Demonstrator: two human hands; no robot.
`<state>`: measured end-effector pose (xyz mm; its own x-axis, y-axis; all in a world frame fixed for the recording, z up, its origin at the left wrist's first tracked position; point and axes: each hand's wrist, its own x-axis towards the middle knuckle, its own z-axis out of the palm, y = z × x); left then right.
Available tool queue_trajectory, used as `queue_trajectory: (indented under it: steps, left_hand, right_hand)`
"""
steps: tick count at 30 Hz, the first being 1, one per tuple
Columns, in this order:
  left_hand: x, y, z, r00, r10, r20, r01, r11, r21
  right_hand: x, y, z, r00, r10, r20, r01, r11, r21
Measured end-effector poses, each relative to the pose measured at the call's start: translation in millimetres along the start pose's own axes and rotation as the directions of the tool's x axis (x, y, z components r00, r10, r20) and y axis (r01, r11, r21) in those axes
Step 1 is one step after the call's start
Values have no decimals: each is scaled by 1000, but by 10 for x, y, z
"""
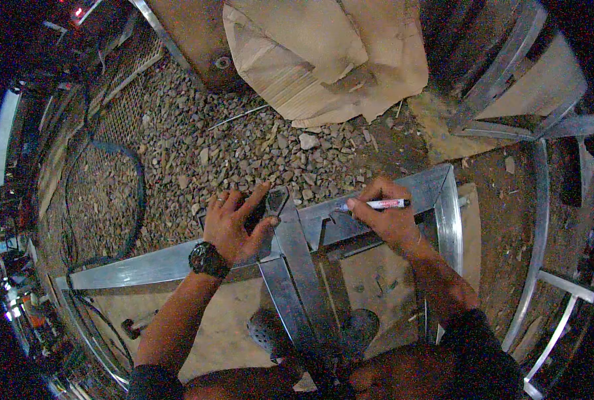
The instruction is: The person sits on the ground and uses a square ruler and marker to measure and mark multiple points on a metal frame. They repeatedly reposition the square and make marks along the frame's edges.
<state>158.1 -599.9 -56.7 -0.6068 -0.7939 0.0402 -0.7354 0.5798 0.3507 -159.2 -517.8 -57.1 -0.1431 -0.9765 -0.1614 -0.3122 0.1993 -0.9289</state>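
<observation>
My right hand [387,217] grips a white marker pen [394,203] with red on its barrel. The pen's tip points left, at or just above a silver metal bar [130,270] that runs across in front of me. Dark drawn lines [324,230] show on the bar below the tip. A square metal tube [300,267] crosses that bar and stretches back toward me, its open end facing away. My left hand [234,223], fingers spread, rests where the two meet, its thumb against the tube's end. A dark watch [208,259] is on the left wrist.
Gravel [190,153] covers the ground beyond the bar. Crumpled brown cardboard [337,67] lies at the far side. A dark hose or cable [140,193] curves along the left. Metal framing [540,227] stands at the right. A dark tool, possibly a hammer [134,328], lies at lower left.
</observation>
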Motion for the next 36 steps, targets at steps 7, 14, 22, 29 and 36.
queue_trajectory:
  steps: [7,14,22,29,36]
  left_hand:
    - [-10,-1,-6,999,-22,33,21,1000,16]
    - [-18,18,-20,1000,4,-16,-4,1000,7]
    - [-14,21,-32,999,-25,23,25,1000,-14]
    - [-7,34,-48,996,-62,63,64,997,-33]
    - [-3,24,-44,999,-28,27,29,999,-38]
  right_hand:
    - [-5,76,69,988,-155,16,156,988,-14]
    - [10,24,72,979,-200,32,202,978,-52]
    - [5,64,82,978,-205,25,206,975,-80]
    - [-1,62,96,987,-160,33,160,987,1]
    - [7,-1,64,989,-133,67,132,991,27]
